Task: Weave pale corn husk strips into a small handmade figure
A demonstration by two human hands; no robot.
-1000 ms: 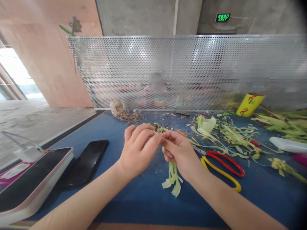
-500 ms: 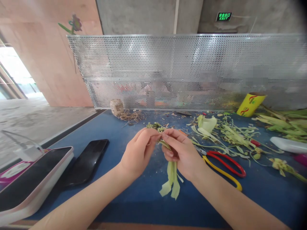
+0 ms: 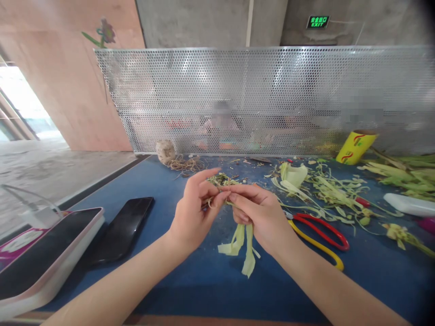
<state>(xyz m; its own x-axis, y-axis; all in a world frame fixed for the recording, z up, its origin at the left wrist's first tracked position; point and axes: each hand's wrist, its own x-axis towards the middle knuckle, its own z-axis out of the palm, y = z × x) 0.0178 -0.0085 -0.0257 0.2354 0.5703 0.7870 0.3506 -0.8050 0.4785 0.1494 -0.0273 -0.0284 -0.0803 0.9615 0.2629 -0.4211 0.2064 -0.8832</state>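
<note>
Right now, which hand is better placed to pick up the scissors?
Probably the right hand: the scissors lie on the table just beside it, while the left hand sits across the leaf strips both hands hold.

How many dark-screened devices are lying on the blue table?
2. A black phone lies flat, left of the left hand. A larger device in a white case sits at far left. The leaf scraps could hide others.
</note>
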